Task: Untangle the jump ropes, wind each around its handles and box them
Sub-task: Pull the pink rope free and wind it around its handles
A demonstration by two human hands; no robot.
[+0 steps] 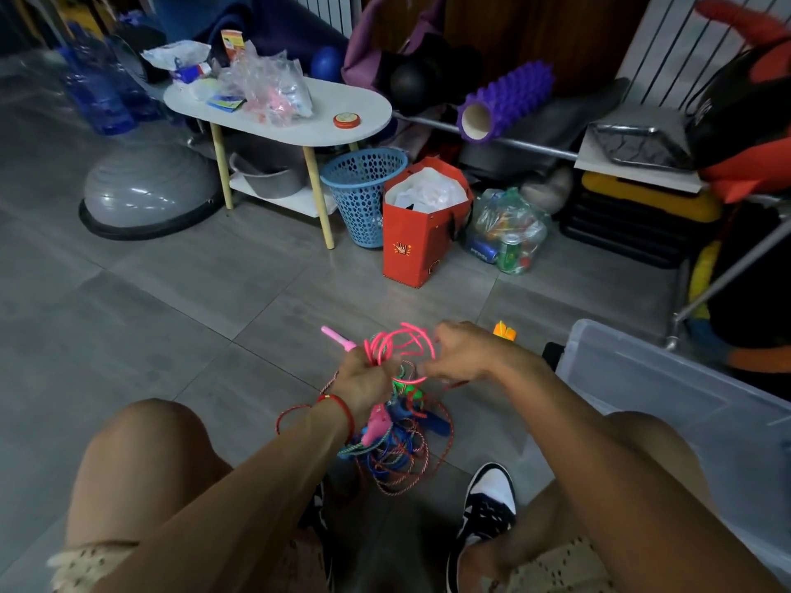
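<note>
Grey tiled floor (179, 301) carries a tangled heap of jump ropes (398, 447) beneath the hands, a clear plastic box (667, 404) just right of them, a red paper bag (421, 233) beyond.

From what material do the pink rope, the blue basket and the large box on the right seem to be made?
Pink rope: likely smooth plastic or PVC cord; it glows glossy and holds stiff loops. Blue basket: moulded plastic, its wall pierced with regular holes. Box: translucent, slightly frosted plastic; the floor shows dimly through its wall.
</note>
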